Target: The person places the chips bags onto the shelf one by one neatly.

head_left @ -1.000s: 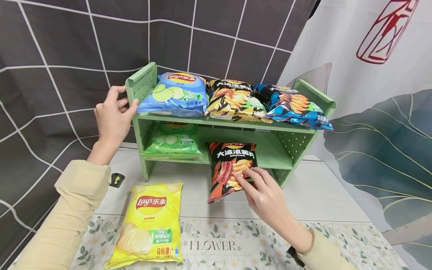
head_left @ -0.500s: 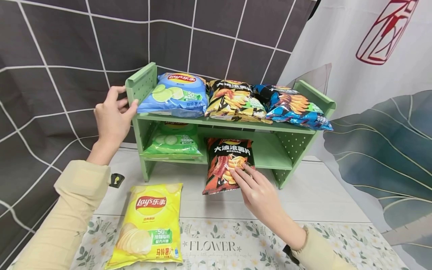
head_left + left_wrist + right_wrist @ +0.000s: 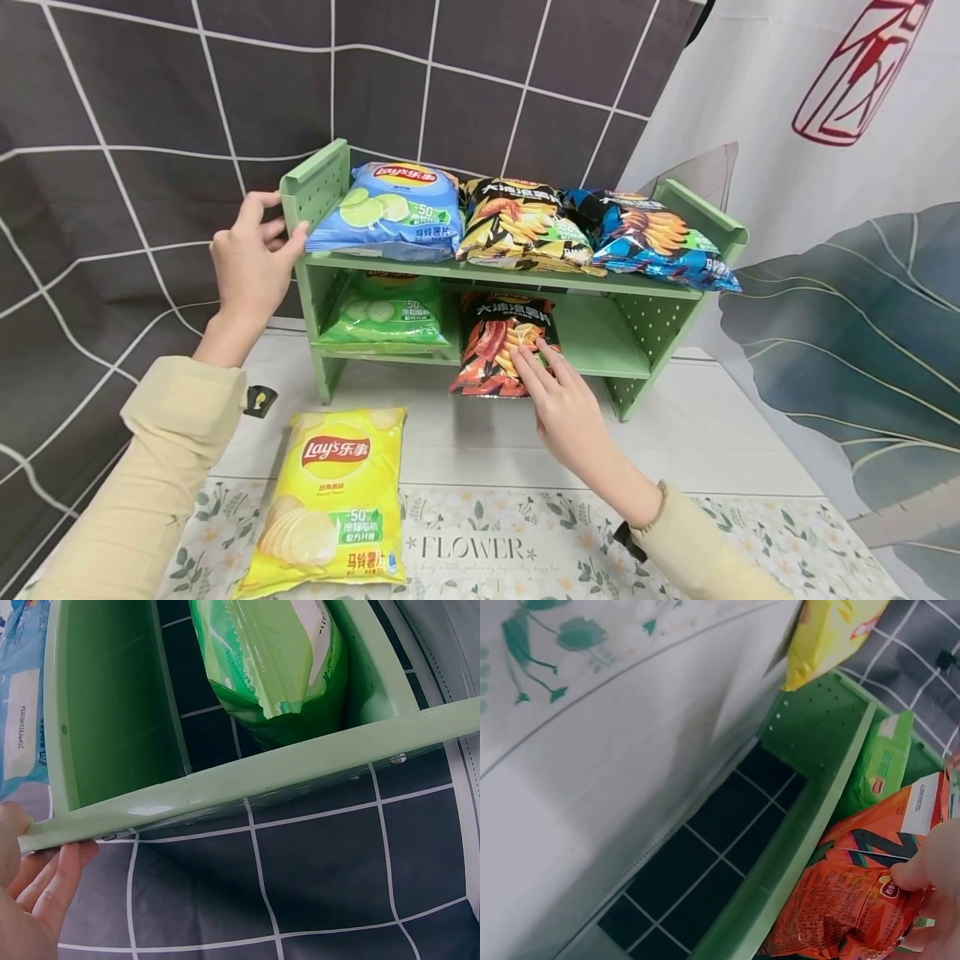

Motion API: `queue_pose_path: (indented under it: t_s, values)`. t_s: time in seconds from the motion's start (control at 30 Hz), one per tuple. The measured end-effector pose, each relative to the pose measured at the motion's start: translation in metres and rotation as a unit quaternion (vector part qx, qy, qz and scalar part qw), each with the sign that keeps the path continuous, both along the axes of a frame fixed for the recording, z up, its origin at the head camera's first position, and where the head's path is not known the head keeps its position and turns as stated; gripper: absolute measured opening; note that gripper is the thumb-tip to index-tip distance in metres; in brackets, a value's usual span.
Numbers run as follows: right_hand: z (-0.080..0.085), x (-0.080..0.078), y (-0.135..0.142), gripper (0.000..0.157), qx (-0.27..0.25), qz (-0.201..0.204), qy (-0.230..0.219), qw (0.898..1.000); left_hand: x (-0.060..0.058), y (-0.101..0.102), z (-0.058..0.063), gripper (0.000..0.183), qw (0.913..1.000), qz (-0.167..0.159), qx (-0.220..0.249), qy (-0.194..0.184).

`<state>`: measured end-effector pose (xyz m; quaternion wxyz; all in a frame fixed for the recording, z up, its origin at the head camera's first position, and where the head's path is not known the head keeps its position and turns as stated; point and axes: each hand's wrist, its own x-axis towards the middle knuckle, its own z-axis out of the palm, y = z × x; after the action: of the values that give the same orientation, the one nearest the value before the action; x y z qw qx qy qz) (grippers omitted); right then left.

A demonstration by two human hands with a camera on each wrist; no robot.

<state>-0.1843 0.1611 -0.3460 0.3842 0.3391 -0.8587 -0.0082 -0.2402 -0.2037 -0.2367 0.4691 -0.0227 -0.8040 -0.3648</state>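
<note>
My left hand (image 3: 253, 258) grips the left side panel of a green two-tier shelf (image 3: 472, 268), thumb on one face and fingers on the other; the left wrist view shows the panel's edge between them. My right hand (image 3: 562, 408) holds a red and black chip bag (image 3: 504, 346) at the middle of the lower tier. Its thumb (image 3: 915, 871) presses one side of the bag in the right wrist view, the fingers lying on the printed front. The bag's lower end sticks out past the shelf's front edge. Left of it sits a green chip bag (image 3: 390, 315).
On the upper tier lie a blue chip bag (image 3: 393, 208), a gold and black one (image 3: 525, 223) and a blue and black one (image 3: 652, 233). A yellow chip bag (image 3: 330, 500) lies on the table in front. Bare board (image 3: 600, 337) shows at the lower tier's right.
My right hand has moved the red and black bag up and back into the lower tier, tipping it flatter. My left hand has stayed on the side panel.
</note>
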Motion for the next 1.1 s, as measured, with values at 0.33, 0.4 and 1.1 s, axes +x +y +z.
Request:
queue_pose_path:
  t_s: [0.33, 0.4, 1.1]
  values:
    - [0.004, -0.019, -0.007, 0.066, -0.037, -0.018, -0.078, 0.996, 0.000, -0.001, 0.000, 0.035, 1.0000, 0.000, 0.000, -0.004]
    - [0.005, -0.022, -0.009, 0.064, -0.039, -0.018, -0.086, 0.995, 0.000, -0.001, 0.000, 0.035, 1.0000, 0.002, -0.002, -0.005]
    - [0.003, -0.048, -0.013, 0.046, -0.051, -0.040, -0.032, 0.997, -0.002, -0.003, -0.001, 0.036, 0.9999, 0.006, 0.001, -0.010]
